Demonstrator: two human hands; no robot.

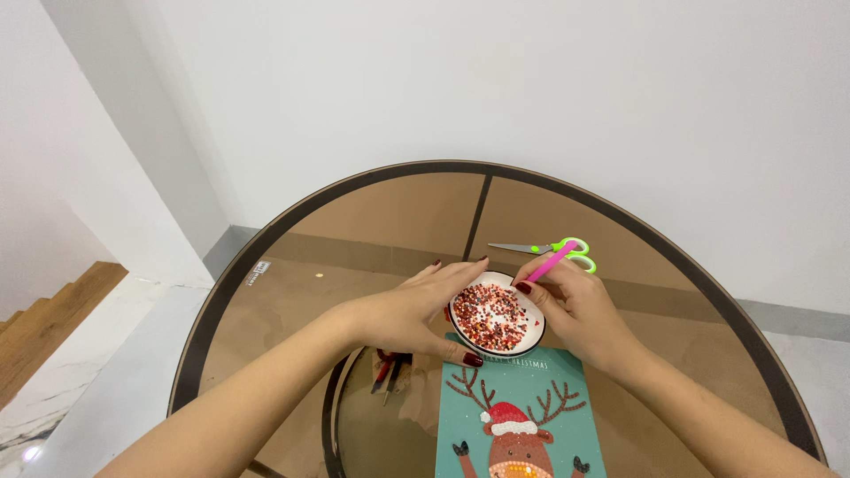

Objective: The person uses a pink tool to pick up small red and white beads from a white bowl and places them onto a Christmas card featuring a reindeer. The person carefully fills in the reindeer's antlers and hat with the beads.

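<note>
Cradling a small white tray of red and pale beads, your left hand curls round its near-left side, thumb pressed on the rim at the bottom edge and fingers stretched along the far rim, so the hand is closed on the tray rather than lying flat. You hold the tray just above the top edge of a teal card printed with a reindeer in a red hat; whether the tray rests on the card or is lifted clear of it, you cannot tell from this view.

Your right hand sits on the tray's right side, fingers pinched round a pink pen-like tool that slants up and away from you; its tip is hidden behind your fingers near the tray's far rim.

Just beyond that hand lie scissors with green handles, blades pointing left, touching nothing but the table.

All of this sits on a round brown glass table with a dark rim. Through the glass, below your left wrist, you can make out a few red and dark objects on a lower level, too blurred to name. White walls stand behind the table, and wooden steps show at far left
</note>
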